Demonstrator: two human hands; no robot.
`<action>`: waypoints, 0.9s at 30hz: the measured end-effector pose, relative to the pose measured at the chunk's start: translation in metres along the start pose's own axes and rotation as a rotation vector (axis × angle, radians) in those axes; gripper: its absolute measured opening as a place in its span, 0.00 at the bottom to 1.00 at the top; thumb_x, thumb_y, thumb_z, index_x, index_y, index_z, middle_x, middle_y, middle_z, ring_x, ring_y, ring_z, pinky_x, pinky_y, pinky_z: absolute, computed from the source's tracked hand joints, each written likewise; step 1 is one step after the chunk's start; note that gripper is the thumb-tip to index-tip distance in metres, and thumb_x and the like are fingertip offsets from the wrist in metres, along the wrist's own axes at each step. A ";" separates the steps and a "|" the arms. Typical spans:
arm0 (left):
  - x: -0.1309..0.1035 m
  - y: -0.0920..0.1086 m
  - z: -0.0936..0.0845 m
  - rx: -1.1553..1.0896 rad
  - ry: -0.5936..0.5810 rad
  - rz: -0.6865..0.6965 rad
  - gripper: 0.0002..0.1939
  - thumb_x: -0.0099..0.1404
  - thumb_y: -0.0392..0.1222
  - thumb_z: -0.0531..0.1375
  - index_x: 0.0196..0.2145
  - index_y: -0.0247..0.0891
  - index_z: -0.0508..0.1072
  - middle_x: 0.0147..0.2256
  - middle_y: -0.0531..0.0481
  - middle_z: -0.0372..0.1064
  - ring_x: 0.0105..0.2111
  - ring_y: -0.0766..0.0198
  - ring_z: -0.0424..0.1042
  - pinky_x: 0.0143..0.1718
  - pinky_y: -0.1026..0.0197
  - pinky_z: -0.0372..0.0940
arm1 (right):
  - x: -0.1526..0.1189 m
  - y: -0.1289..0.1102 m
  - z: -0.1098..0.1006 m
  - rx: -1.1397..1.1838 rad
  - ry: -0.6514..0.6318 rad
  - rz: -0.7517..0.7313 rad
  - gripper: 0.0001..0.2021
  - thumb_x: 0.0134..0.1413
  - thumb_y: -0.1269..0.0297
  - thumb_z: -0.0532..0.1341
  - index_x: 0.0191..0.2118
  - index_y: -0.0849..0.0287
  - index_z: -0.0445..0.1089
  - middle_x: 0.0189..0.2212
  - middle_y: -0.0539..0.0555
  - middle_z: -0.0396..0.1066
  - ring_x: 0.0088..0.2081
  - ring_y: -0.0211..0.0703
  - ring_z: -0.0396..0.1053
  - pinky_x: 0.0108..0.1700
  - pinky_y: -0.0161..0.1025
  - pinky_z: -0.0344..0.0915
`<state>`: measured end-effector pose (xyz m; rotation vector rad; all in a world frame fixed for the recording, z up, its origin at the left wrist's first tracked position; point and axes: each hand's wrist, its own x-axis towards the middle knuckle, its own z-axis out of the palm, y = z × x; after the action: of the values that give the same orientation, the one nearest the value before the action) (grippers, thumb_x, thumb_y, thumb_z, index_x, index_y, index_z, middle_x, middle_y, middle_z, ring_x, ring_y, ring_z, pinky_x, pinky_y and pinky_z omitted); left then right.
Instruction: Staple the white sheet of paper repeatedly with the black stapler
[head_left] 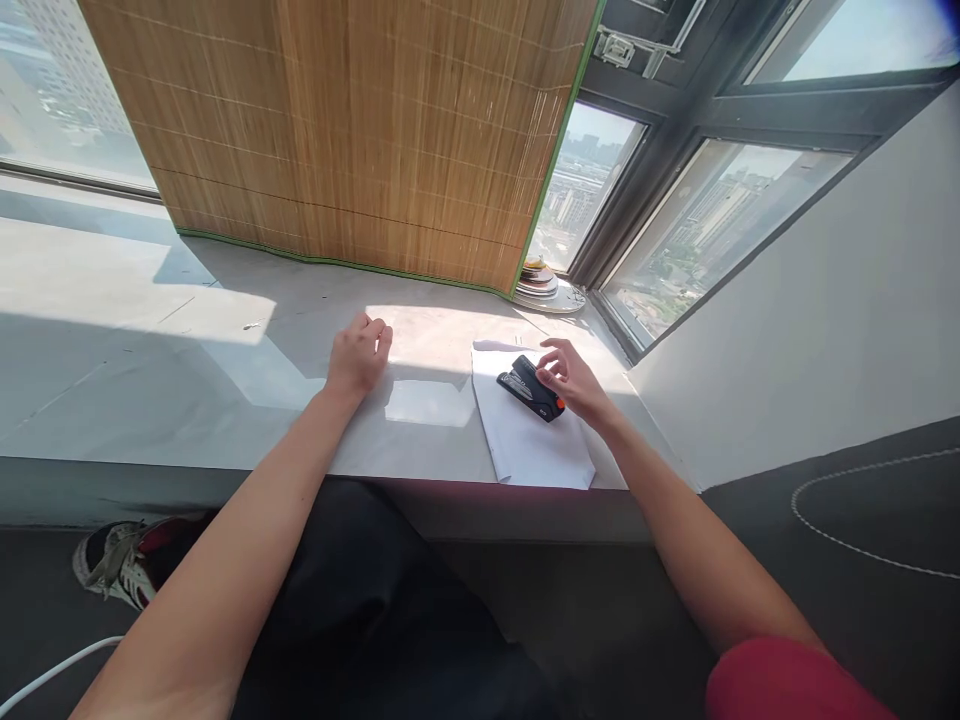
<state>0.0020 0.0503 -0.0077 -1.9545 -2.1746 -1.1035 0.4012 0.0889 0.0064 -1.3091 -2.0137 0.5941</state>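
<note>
A black stapler (531, 388) with an orange-red spot at its near end lies across the white paper sheets (534, 450) on the window sill. My right hand (571, 380) is at the stapler's right side, thumb and a bent finger closed on its edge while the upper fingers are held slightly away. To the left, my left hand (360, 352) rests on the sill, its fingers curled into a loose fist. Nothing shows in it, and it is apart from the paper and stapler.
A bamboo blind (360, 140) with green edging hangs over the sill (225, 390). Stacked plates (547, 292) stand in the window corner behind the paper. The white wall (795, 300) rises at the right, and a beaded cord (825, 537) hangs there.
</note>
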 end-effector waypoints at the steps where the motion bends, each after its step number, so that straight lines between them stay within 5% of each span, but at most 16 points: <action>1: 0.000 0.000 -0.002 0.059 -0.017 -0.052 0.17 0.76 0.43 0.51 0.29 0.41 0.70 0.37 0.40 0.70 0.36 0.50 0.71 0.42 0.51 0.63 | 0.007 0.009 -0.005 0.003 0.105 0.038 0.17 0.64 0.43 0.61 0.43 0.53 0.68 0.34 0.52 0.72 0.31 0.44 0.66 0.36 0.41 0.64; 3: -0.001 -0.001 -0.006 0.157 -0.083 -0.199 0.19 0.75 0.43 0.51 0.26 0.41 0.69 0.31 0.39 0.69 0.35 0.46 0.72 0.39 0.50 0.62 | 0.020 0.029 -0.012 -0.109 0.223 0.145 0.18 0.67 0.50 0.57 0.28 0.53 0.59 0.23 0.48 0.60 0.27 0.41 0.57 0.33 0.41 0.56; 5: -0.001 -0.002 -0.008 0.216 -0.178 -0.322 0.17 0.72 0.43 0.54 0.25 0.40 0.71 0.28 0.38 0.68 0.34 0.43 0.73 0.37 0.49 0.62 | 0.027 0.045 -0.011 -0.293 0.163 0.235 0.21 0.63 0.56 0.59 0.21 0.52 0.51 0.19 0.47 0.51 0.25 0.40 0.52 0.32 0.42 0.50; 7: -0.001 -0.003 -0.007 0.243 -0.242 -0.362 0.14 0.68 0.43 0.57 0.25 0.39 0.73 0.27 0.36 0.69 0.34 0.42 0.74 0.37 0.49 0.63 | 0.029 0.054 -0.006 -0.427 0.079 0.294 0.21 0.59 0.61 0.60 0.20 0.52 0.50 0.17 0.48 0.52 0.25 0.42 0.53 0.32 0.43 0.49; 10: 0.000 -0.004 -0.004 0.262 -0.256 -0.339 0.13 0.65 0.44 0.59 0.25 0.39 0.74 0.27 0.36 0.71 0.34 0.42 0.74 0.36 0.50 0.65 | 0.030 0.053 0.004 -0.500 0.141 0.336 0.18 0.59 0.62 0.59 0.20 0.52 0.55 0.19 0.51 0.60 0.26 0.45 0.59 0.32 0.43 0.53; 13: -0.001 -0.004 -0.003 0.277 -0.231 -0.328 0.14 0.65 0.45 0.59 0.24 0.39 0.74 0.27 0.35 0.71 0.34 0.42 0.75 0.34 0.51 0.65 | 0.041 0.045 0.014 -0.461 0.171 0.139 0.13 0.62 0.56 0.59 0.27 0.53 0.66 0.28 0.56 0.72 0.33 0.50 0.69 0.38 0.45 0.64; 16: -0.002 -0.002 -0.004 0.273 -0.213 -0.329 0.15 0.67 0.45 0.57 0.25 0.38 0.75 0.28 0.35 0.71 0.34 0.42 0.75 0.35 0.50 0.65 | 0.063 0.038 0.033 -0.337 0.038 -0.150 0.13 0.62 0.55 0.59 0.45 0.55 0.76 0.53 0.64 0.78 0.55 0.59 0.74 0.56 0.52 0.70; 19: -0.003 -0.001 -0.006 0.259 -0.177 -0.333 0.15 0.69 0.44 0.56 0.26 0.38 0.75 0.29 0.35 0.71 0.34 0.42 0.75 0.35 0.50 0.64 | 0.085 0.034 0.061 -0.285 -0.145 -0.133 0.22 0.60 0.55 0.61 0.58 0.54 0.75 0.68 0.65 0.70 0.71 0.64 0.63 0.69 0.62 0.63; 23: -0.002 -0.008 -0.014 0.201 -0.070 -0.337 0.16 0.69 0.43 0.55 0.25 0.39 0.74 0.26 0.38 0.69 0.32 0.44 0.72 0.36 0.50 0.61 | 0.105 0.018 0.100 -0.251 -0.250 -0.106 0.25 0.63 0.55 0.60 0.64 0.56 0.72 0.74 0.64 0.62 0.77 0.67 0.55 0.74 0.69 0.52; 27: 0.001 -0.020 -0.027 0.132 0.024 -0.422 0.16 0.69 0.41 0.55 0.23 0.41 0.71 0.23 0.40 0.65 0.31 0.46 0.70 0.36 0.50 0.60 | 0.118 -0.025 0.145 -0.188 -0.275 -0.131 0.24 0.65 0.55 0.60 0.63 0.55 0.72 0.75 0.64 0.61 0.78 0.67 0.51 0.75 0.71 0.48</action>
<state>-0.0271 0.0383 0.0038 -1.4595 -2.6440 -0.9781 0.2460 0.1840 -0.0430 -1.2444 -2.4100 0.5586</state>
